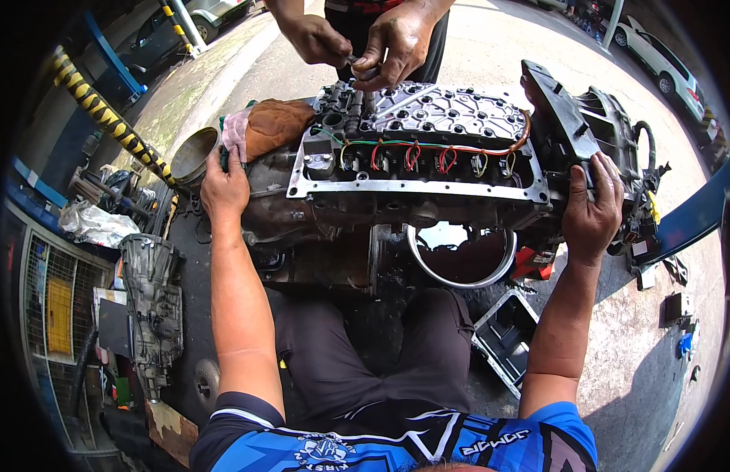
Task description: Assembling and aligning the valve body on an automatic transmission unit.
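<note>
A transmission (357, 197) lies horizontally before me, its valve body (440, 110) exposed on top, with colored wires along the near side inside a pale flanged opening. My left hand (225, 189) grips the housing's left end beside a brown and pink rag (274, 127) and a round metal opening (192, 153); its fingertips partly touch the rag. My right hand (593, 204) holds the right end at a dark bracket (560, 110). Across from me, a co-worker's two hands (381, 51) hold a small metal piece I cannot make out, above the valve body's left part.
A round pan of dark liquid (463, 275) sits under the transmission, a rectangular pan (506, 338) lower right. Another gearbox (151, 315) and a wire cage (58, 299) stand left. A striped post (109, 118) and blue lift arms (683, 220) flank the work; parked cars (660, 63) are behind.
</note>
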Tool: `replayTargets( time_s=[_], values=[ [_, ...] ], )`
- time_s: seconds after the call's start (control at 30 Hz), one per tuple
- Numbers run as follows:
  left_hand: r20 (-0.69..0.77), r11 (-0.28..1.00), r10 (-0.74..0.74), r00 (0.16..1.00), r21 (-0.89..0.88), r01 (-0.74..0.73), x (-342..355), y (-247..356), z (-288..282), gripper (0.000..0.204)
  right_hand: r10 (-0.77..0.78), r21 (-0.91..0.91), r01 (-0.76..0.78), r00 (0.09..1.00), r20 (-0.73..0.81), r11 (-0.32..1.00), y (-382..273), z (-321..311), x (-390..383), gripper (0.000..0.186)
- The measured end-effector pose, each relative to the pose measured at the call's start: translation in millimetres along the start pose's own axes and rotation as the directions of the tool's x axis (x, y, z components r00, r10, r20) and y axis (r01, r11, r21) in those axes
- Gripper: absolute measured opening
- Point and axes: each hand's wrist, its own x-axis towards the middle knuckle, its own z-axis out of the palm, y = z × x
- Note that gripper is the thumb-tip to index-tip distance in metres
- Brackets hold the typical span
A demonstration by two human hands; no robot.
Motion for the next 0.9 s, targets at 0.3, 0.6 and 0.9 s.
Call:
replayTargets(
  time_s=[0.3, 0.6, 0.9],
  values=[
    [0.044, 0.998, -0.048, 0.998, -0.029, 0.049, -0.4, 3.8, -2.4, 0.059, 0.001, -0.002, -0.001, 1.000, -0.004, 1.000, 1.1, 0.5, -0.5, 0.035],
    [0.049, 0.998, -0.058, 0.997, -0.016, 0.059, 1.0, 1.0, -2.9, 0.058, -0.005, -0.005, 0.005, 1.000, -0.001, 1.000, -0.1, 0.6, 0.0, 0.035],
    [0.038, 0.999, -0.037, 0.999, -0.016, 0.037, 0.8, -0.3, -2.2, 0.057, -0.006, -0.009, 0.006, 1.000, -0.001, 1.000, 0.9, 1.3, -0.5, 0.034]
  ],
)
